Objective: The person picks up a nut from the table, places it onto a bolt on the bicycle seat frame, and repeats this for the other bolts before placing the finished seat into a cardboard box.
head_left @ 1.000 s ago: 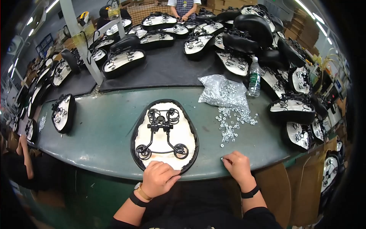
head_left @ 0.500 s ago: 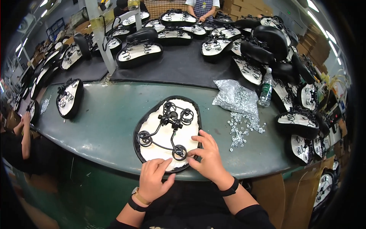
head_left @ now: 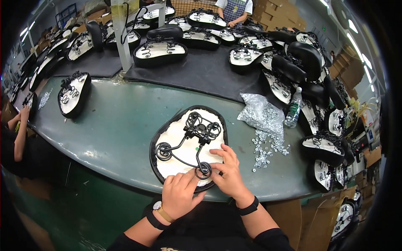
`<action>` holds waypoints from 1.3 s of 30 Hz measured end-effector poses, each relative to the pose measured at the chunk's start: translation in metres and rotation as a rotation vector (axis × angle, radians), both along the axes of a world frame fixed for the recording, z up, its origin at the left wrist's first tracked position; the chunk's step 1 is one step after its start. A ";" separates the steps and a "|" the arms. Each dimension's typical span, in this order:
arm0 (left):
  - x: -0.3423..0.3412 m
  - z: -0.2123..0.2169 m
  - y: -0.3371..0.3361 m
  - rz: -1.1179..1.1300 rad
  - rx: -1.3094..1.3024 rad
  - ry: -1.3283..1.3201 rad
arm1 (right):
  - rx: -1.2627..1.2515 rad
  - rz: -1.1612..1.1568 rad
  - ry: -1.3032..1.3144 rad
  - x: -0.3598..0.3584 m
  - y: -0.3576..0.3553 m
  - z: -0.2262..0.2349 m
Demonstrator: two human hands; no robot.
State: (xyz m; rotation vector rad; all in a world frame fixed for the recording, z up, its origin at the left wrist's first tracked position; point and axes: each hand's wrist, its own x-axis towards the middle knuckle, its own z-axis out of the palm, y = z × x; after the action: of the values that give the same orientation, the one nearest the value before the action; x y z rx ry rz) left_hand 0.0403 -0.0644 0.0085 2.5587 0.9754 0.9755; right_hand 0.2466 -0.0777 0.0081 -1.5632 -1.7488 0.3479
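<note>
One green workbench [head_left: 117, 121] spans the scene from left to right, with a black mat [head_left: 188, 69] along its far side. A heap of saddles [head_left: 307, 58], some with the black cover up and others with the pale base showing, fills the far right. The saddle being worked on [head_left: 188, 147] lies base up at the near edge of the bench, directly in front of the person, its narrower end pointing far and slightly right. A lone saddle [head_left: 75, 96] sits well apart on the left. To the right are a clear plastic bag [head_left: 264, 112] and, just beyond it, a bottle [head_left: 294, 108].

The left hand [head_left: 181, 194] is over the near rim, fingers loosely bent side by side, thumb apart from them; its fingertips reach the near right coil [head_left: 204, 165]. The right hand [head_left: 230, 175] comes to that coil from the right, thumb and forefinger drawn close, the other fingers spread. Whether either hand grips anything, I cannot tell. Loose metal nuts [head_left: 261, 159] lie scattered near the bag, and a small green spot [head_left: 197, 149] shows on the pale base.
</note>
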 end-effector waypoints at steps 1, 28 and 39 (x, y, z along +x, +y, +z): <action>0.001 0.001 0.000 0.033 0.016 0.031 | -0.002 0.003 -0.005 0.000 0.001 0.000; -0.038 -0.004 0.040 0.067 0.161 0.192 | 0.179 0.328 -0.564 -0.012 0.025 0.008; -0.017 -0.026 0.022 0.238 0.041 0.065 | 0.211 0.348 -0.565 -0.011 0.023 0.006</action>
State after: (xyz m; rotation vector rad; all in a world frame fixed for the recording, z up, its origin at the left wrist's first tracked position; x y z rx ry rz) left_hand 0.0238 -0.0425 -0.0179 2.5641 1.3146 0.9855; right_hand 0.2354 -0.0543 0.0146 -1.2733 -2.4120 -0.1328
